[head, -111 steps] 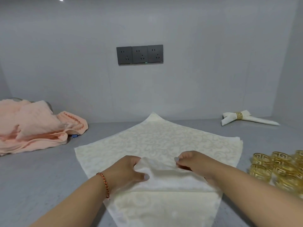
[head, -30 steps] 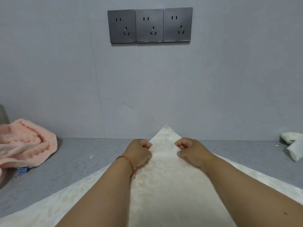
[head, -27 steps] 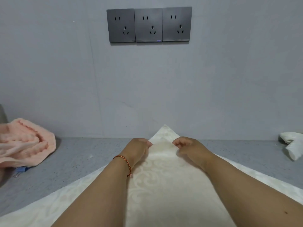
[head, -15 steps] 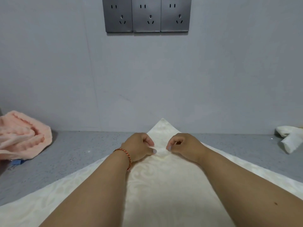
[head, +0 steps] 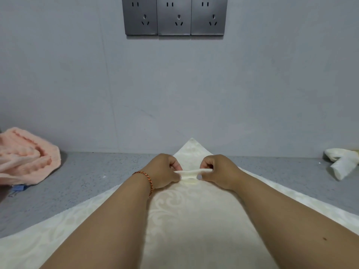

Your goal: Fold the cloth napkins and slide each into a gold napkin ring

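A cream patterned cloth napkin (head: 186, 220) lies spread on the grey counter, its far corner pointing at the wall. My left hand (head: 165, 171) and my right hand (head: 217, 171) sit side by side near that far corner. Each pinches an end of a small raised fold of the napkin, stretched between them just above the cloth. A finished white napkin (head: 342, 162) lies at the right edge; its ring is barely visible. No loose gold rings are in view.
A crumpled pink towel (head: 25, 158) lies on the counter (head: 87, 181) at the left, with a blue tag under it. The grey wall stands close behind the napkin, with three sockets (head: 174, 16) high on it.
My hands carried the napkin's near corner up to the far corner, then drew back slightly toward me. They now lift a narrow fold of cloth between them. The camera has leaned in closer.
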Motion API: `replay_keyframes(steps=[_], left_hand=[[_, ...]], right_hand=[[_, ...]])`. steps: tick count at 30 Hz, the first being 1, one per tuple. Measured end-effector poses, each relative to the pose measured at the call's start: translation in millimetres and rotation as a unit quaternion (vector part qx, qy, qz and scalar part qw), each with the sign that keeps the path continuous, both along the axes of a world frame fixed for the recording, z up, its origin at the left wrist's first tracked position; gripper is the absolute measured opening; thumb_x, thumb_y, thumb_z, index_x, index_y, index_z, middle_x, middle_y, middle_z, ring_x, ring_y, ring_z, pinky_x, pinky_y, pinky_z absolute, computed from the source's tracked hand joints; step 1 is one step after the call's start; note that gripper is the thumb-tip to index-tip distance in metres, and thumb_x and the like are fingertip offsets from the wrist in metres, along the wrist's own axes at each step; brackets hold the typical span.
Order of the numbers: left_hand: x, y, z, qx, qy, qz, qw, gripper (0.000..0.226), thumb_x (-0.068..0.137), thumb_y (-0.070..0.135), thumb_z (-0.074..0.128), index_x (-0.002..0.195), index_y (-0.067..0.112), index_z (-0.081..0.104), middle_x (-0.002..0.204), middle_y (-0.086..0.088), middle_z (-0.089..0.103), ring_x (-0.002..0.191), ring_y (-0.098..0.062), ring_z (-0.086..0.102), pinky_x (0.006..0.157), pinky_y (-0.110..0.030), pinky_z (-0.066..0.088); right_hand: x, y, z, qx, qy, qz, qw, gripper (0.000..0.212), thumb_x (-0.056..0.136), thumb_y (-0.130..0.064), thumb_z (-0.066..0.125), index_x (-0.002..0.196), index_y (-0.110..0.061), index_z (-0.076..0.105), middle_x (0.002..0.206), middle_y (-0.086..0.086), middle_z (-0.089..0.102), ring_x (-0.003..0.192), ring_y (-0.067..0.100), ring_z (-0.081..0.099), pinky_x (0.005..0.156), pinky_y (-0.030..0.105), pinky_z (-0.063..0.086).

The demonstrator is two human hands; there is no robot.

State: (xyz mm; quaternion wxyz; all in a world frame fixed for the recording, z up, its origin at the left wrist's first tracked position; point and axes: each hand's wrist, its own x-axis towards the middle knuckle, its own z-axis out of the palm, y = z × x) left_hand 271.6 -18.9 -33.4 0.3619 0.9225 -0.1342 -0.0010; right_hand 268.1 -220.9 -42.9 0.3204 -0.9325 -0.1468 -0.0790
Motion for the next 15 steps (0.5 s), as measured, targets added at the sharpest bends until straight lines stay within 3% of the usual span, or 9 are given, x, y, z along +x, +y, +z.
replay_keyframes(steps=[3, 6, 10, 12, 15], left_hand=[[-5, 3, 4, -0.005, 0.008, 0.002, 1.0, 0.018, 0.074, 0.0, 0.067, 0.068, 0.018, 0.068, 0.053, 0.007, 0.057, 0.039, -0.003, 0.047, 0.042, -0.014, 0.036], [-9, 5, 9, 0.018, 0.035, -0.007, 0.999, 0.016, 0.073, 0.002, 0.067, 0.068, 0.016, 0.071, 0.052, 0.007, 0.06, 0.044, -0.005, 0.052, 0.047, -0.016, 0.041], [-13, 5, 16, 0.056, 0.06, -0.008, 0.997, 0.016, 0.073, 0.008, 0.066, 0.067, 0.021, 0.074, 0.067, 0.0, 0.067, 0.063, -0.013, 0.06, 0.065, -0.024, 0.051], [-14, 3, 22, 0.05, 0.07, 0.005, 0.996, 0.015, 0.074, 0.015, 0.063, 0.07, 0.02, 0.077, 0.076, 0.001, 0.07, 0.078, -0.017, 0.064, 0.078, -0.028, 0.053], [-13, 1, 26, 0.028, 0.08, 0.017, 0.996, 0.02, 0.081, 0.02, 0.061, 0.07, 0.015, 0.078, 0.063, 0.008, 0.061, 0.07, -0.014, 0.052, 0.067, -0.023, 0.042]], right_hand=[[-4, -1, 6, 0.031, 0.01, 0.024, 0.999, 0.028, 0.072, -0.003, 0.075, 0.062, -0.022, 0.057, 0.058, -0.013, 0.054, 0.051, -0.001, 0.046, 0.053, 0.017, 0.035], [-10, -4, 13, 0.03, 0.049, 0.036, 0.998, 0.027, 0.07, 0.005, 0.067, 0.061, -0.019, 0.061, 0.063, -0.013, 0.059, 0.052, -0.003, 0.05, 0.055, 0.014, 0.039], [-12, -4, 15, -0.019, 0.069, 0.043, 0.996, 0.013, 0.072, 0.002, 0.061, 0.066, -0.01, 0.064, 0.076, -0.008, 0.061, 0.069, 0.007, 0.054, 0.066, 0.022, 0.043], [-13, -3, 17, -0.011, 0.08, 0.05, 0.996, 0.013, 0.076, -0.005, 0.061, 0.063, -0.009, 0.063, 0.076, -0.007, 0.062, 0.068, 0.009, 0.052, 0.067, 0.024, 0.042], [-13, -5, 19, 0.002, 0.095, 0.038, 0.995, 0.015, 0.078, -0.016, 0.066, 0.064, -0.012, 0.065, 0.069, -0.009, 0.061, 0.059, 0.004, 0.049, 0.061, 0.018, 0.039]])
